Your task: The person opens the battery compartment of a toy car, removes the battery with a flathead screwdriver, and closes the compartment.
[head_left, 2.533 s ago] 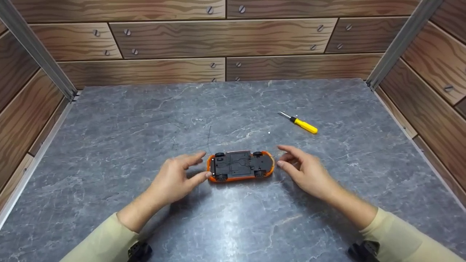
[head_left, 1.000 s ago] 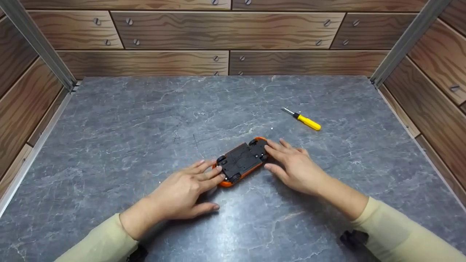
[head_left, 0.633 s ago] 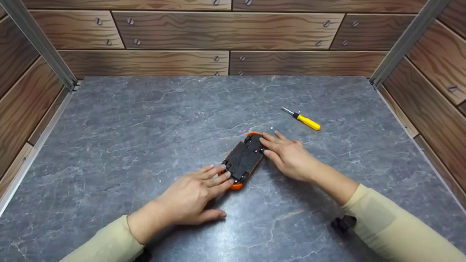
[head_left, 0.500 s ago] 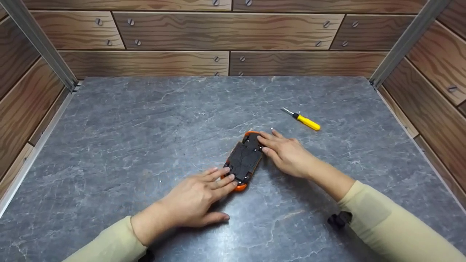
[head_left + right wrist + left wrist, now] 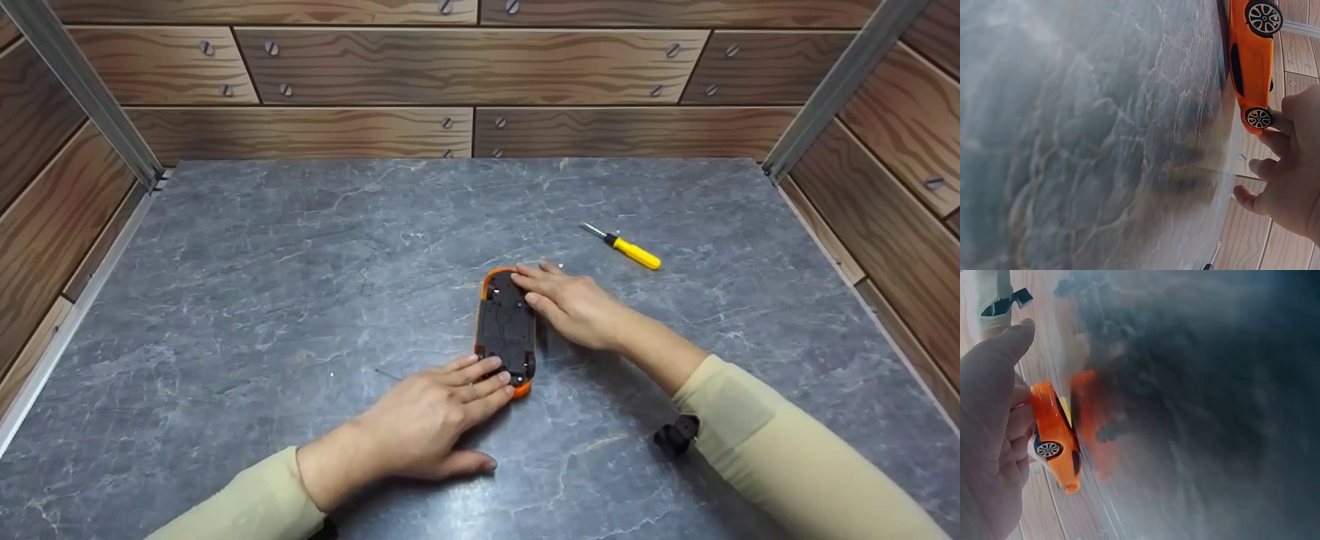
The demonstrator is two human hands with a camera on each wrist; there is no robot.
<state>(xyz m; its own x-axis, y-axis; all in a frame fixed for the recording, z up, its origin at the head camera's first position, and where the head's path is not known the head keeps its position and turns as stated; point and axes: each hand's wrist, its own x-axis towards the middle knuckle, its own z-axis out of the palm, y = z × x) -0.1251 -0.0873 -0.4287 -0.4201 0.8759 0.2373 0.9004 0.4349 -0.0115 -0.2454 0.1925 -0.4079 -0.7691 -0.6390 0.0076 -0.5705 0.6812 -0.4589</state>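
Note:
An orange toy car lies upside down on the grey marbled table, its black underside up and its length pointing nearly straight away. My left hand rests its extended fingers on the car's near end, thumb spread out to the side. At the far end, fingers of my right hand touch the car's right edge. In the left wrist view the orange body shows beyond the fingers. The right wrist view has the car's side and wheels, with fingertips at its far end. My left fingers hide part of the near end.
A yellow-handled screwdriver lies at the back right. Small pale bits sit near it and left of my left hand. A thin dark strand shows beside the left hand. Wood-patterned walls enclose the table.
The car has turned counterclockwise, from lying crosswise to pointing nearly away. My hands have come from beside its ends onto it, the left moving right, the right moving left and away.

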